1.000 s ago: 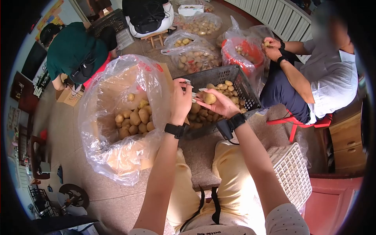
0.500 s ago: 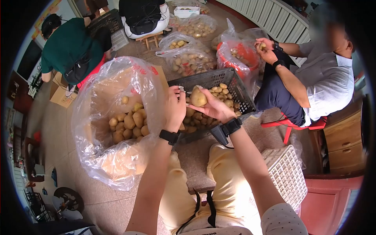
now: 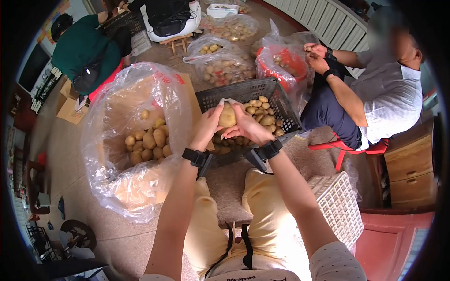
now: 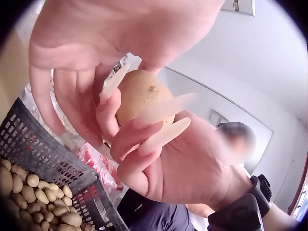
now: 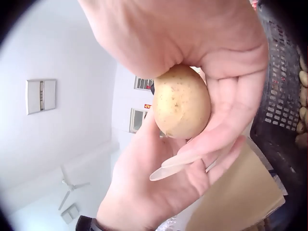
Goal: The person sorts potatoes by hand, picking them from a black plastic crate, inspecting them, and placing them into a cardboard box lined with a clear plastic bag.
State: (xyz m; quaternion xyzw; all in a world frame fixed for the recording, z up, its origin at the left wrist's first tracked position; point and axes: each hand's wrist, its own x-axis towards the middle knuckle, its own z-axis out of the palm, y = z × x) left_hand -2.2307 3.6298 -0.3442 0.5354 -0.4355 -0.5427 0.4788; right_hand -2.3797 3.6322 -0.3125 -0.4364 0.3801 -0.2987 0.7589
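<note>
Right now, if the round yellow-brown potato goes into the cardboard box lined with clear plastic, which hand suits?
Left, probably: both hands cup the potato, but the left hand sits nearer the box than the right hand.

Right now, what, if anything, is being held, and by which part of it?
A potato, cupped by its sides between the left hand and right hand; its face toward the head camera is uncovered.

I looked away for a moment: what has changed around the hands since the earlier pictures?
The right hand brought its potato slightly leftward, and the left hand, earlier beside it, closed in; both now cup the potato. The black plastic crate and plastic-lined cardboard box stayed where they were.
</note>
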